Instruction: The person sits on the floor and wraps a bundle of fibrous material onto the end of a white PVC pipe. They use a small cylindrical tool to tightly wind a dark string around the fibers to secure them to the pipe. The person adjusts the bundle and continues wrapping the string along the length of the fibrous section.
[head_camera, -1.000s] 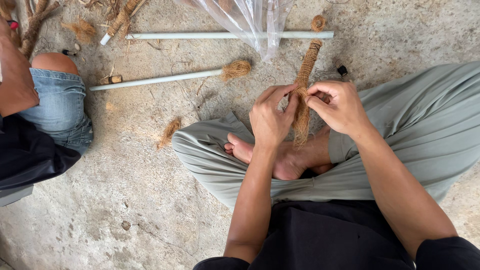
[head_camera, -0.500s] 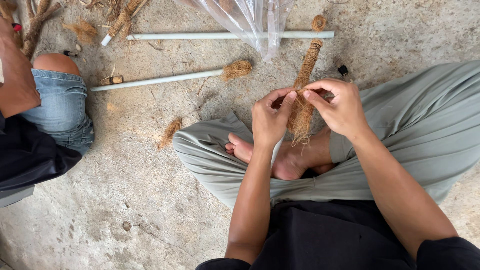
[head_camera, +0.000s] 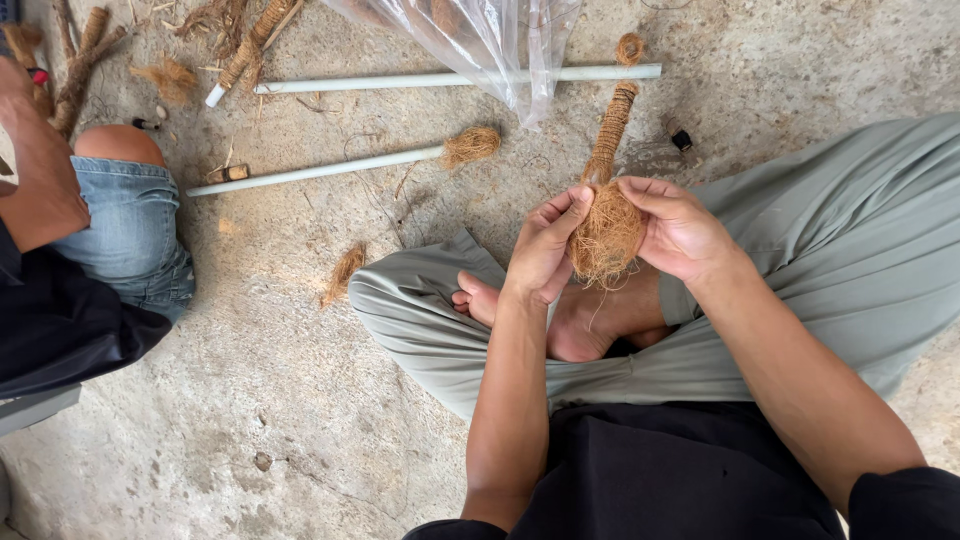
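I sit cross-legged on a concrete floor in grey-green trousers. A pole wrapped in brown coir rope (head_camera: 612, 118) runs away from me, its near end covered by a loose wad of coir fibre (head_camera: 606, 238). My left hand (head_camera: 545, 248) presses the fibre from the left, thumb and fingers on its top. On the other side, my right hand (head_camera: 678, 230) cups the wad. Both hands are wrapped round the fibre-covered pole end, above my bare feet.
Two white plastic pipes (head_camera: 330, 168) (head_camera: 440, 78) lie on the floor ahead, one tipped with a fibre tuft (head_camera: 470, 146). A clear plastic bag (head_camera: 480, 35) lies beyond. A small fibre clump (head_camera: 343, 274) sits left of my knee. Another person in denim shorts (head_camera: 130, 235) sits at left.
The fibre wad has bulged out into a rounder clump between my palms, and my hands have spread slightly apart around it. The rest is unchanged.
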